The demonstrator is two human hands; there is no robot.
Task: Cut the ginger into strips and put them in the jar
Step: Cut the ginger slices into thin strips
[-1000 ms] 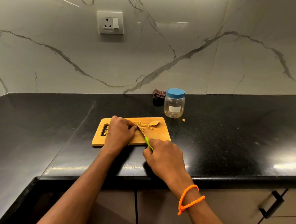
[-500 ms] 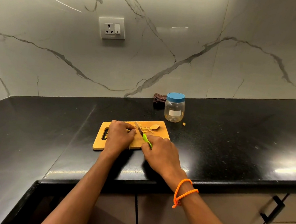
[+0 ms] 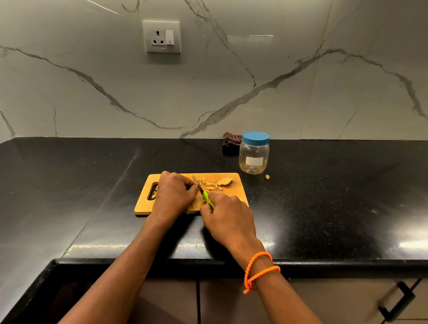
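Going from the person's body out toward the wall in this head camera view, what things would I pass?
Orange bracelet → right hand gripping the green-handled knife → cut ginger pieces on the cutting board → blue-lidded jar → wall socket.

Ginger [image 3: 212,184]: I see pale yellow cut bits piled mid-board, one larger tan slice at pile's right end; uncut part hidden under my left hand. Knife [image 3: 202,190]: green handle, short blade angled down onto ginger. Board [image 3: 238,194]: wooden, flat on counter. Jar [image 3: 253,153]: clear, blue lid on, upright behind board, apart from it.
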